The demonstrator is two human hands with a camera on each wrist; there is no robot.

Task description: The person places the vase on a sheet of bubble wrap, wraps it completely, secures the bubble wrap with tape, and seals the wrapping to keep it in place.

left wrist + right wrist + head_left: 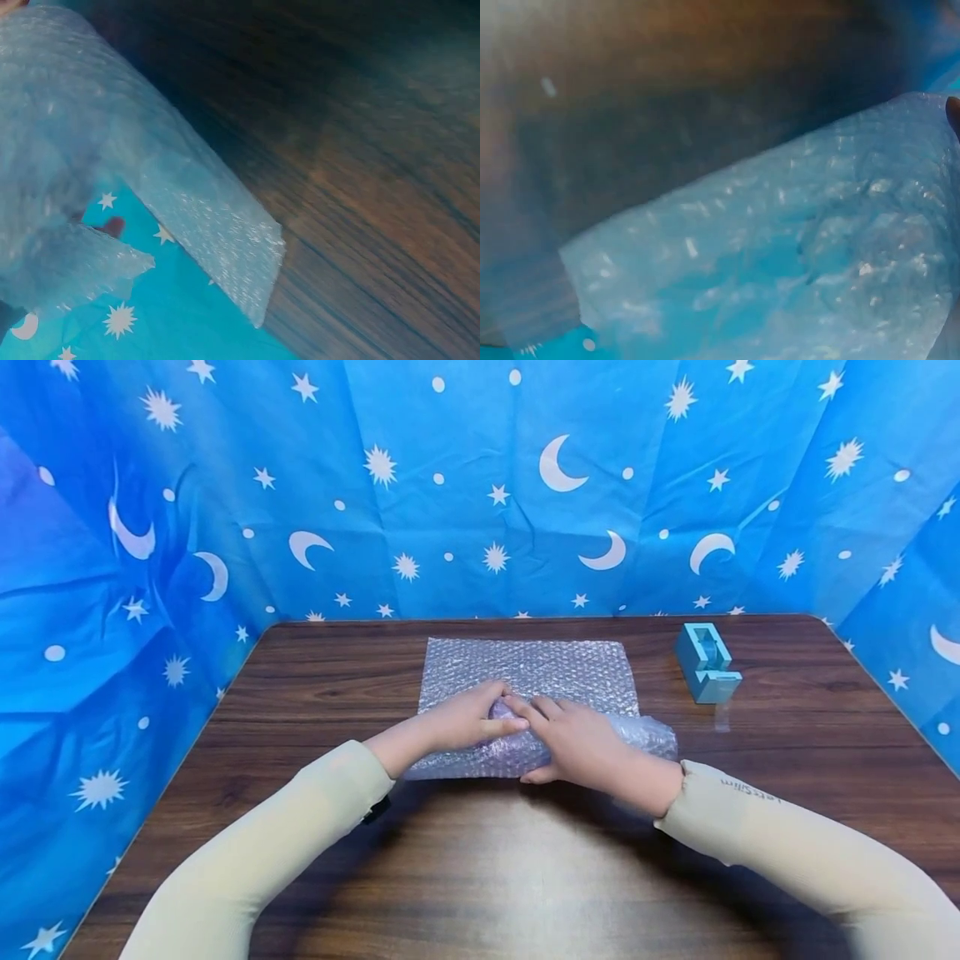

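1. Both hands are at work mid-table, and the wrap [562,668] is right under them: clear bubble sheet, its far part spread flat, its near part rolled into a bundle [510,749].
2. Left hand [467,718] holds the bundle from its left side, fingers bent over the top, thumb laid across towards the right hand.
3. Right hand [581,739] spans the bundle, fingers reaching over it and thumb down at the near edge; the two hands' fingertips meet, or very nearly (too close to call).
4. A purple tint shows through the layers between the hands; what lies inside cannot be told.
5. Out past the right hand, the bundle's loose end [651,735] juts to the right.
6. From the left wrist, the wrap slants across the view, blurred; from the right wrist, it fills the lower part, with only a sliver of finger [953,116] at the edge.
7. Over on the far right stands the dispenser [716,687], pale blue, well apart from the hands, a clear strip of tape [722,718] at its near end.
8. Beneath it all, the dark wood table [480,868]; behind, a blue curtain [480,518] of moons and stars.
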